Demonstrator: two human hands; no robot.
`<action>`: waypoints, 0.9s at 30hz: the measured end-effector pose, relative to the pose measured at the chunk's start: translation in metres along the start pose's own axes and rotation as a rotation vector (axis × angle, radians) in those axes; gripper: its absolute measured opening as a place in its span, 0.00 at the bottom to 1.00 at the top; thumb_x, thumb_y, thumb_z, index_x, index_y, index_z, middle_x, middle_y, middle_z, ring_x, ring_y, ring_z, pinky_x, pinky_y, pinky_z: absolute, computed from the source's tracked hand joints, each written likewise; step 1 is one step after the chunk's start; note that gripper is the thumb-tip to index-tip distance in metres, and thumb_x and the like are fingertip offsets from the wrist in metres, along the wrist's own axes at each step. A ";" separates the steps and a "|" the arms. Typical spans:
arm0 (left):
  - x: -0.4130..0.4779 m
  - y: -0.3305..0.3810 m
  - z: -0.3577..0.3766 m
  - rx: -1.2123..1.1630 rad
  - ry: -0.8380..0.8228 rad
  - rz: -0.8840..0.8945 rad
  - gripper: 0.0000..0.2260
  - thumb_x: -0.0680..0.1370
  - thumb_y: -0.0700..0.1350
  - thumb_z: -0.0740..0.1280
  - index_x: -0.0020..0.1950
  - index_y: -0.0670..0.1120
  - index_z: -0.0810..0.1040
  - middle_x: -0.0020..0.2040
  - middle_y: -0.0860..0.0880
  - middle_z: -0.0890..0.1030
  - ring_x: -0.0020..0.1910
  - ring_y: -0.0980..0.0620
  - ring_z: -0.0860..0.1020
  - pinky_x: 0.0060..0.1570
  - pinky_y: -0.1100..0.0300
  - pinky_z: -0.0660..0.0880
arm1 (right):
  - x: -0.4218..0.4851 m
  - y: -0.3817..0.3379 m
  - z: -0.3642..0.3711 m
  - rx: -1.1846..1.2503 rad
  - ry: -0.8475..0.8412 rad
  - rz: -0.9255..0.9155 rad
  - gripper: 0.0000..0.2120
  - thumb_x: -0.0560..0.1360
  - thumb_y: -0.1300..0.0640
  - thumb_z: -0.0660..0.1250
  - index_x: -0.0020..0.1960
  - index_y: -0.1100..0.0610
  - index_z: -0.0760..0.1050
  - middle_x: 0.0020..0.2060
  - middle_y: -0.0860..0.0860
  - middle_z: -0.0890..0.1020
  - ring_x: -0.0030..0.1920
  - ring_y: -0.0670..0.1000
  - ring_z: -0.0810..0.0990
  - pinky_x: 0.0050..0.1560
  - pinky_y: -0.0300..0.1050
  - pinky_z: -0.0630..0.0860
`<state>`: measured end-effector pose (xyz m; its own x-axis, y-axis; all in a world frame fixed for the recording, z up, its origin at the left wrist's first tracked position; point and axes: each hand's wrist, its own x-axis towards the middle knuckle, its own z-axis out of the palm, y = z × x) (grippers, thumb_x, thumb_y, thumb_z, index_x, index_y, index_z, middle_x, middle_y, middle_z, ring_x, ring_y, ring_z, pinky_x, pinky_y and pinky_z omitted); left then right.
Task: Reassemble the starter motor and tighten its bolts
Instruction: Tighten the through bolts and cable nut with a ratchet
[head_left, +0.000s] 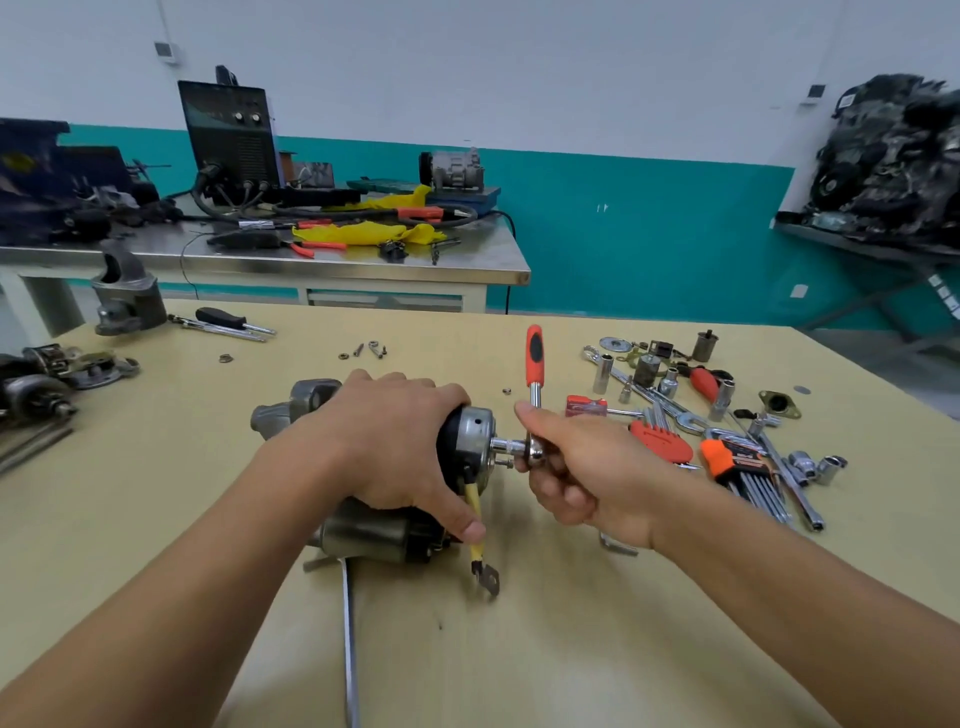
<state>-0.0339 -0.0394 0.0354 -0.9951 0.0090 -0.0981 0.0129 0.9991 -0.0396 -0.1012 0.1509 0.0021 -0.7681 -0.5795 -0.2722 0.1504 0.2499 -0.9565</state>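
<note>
The grey-and-black metal starter motor (467, 439) lies on the beige table (545, 649), long axis left to right, with the left hand (384, 436) clamped over its body and the right hand (587, 467), fingers curled round the orange-handled ratchet wrench (535, 358), holding the socket at its right-end bolt.

A pale yellow wooden table (571, 649) carried the starter motor (374, 535) near its middle, with a long steel bar (350, 649) just in front. Hex key sets (662, 441), sockets (602, 373) and spanners (685, 421) were scattered on the right. A cast housing (130, 296), a black-handled screwdriver (221, 317) and loose nuts and bolts (363, 351) lay toward the far left.
</note>
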 end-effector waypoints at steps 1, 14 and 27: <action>-0.001 -0.001 0.000 -0.004 0.003 -0.002 0.48 0.53 0.82 0.66 0.68 0.61 0.64 0.57 0.58 0.76 0.57 0.50 0.72 0.62 0.46 0.66 | -0.001 -0.004 0.001 0.081 -0.034 0.086 0.24 0.80 0.40 0.61 0.39 0.59 0.74 0.23 0.51 0.70 0.21 0.46 0.62 0.21 0.36 0.57; -0.003 -0.002 0.004 -0.015 0.044 0.002 0.48 0.54 0.82 0.67 0.69 0.60 0.64 0.57 0.57 0.75 0.55 0.51 0.71 0.60 0.46 0.65 | 0.009 0.021 -0.015 -0.798 0.114 -0.871 0.12 0.80 0.42 0.62 0.39 0.43 0.69 0.30 0.42 0.71 0.32 0.44 0.71 0.34 0.34 0.65; -0.002 -0.003 0.005 -0.014 0.040 -0.003 0.49 0.54 0.82 0.66 0.68 0.60 0.64 0.57 0.57 0.76 0.56 0.50 0.72 0.61 0.45 0.65 | 0.011 -0.010 0.010 -0.138 0.088 0.066 0.26 0.81 0.40 0.56 0.35 0.58 0.72 0.20 0.50 0.68 0.19 0.47 0.60 0.22 0.37 0.54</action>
<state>-0.0315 -0.0426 0.0309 -0.9983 0.0077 -0.0584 0.0092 0.9996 -0.0255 -0.1050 0.1337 0.0077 -0.8118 -0.4896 -0.3181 0.1205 0.3925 -0.9118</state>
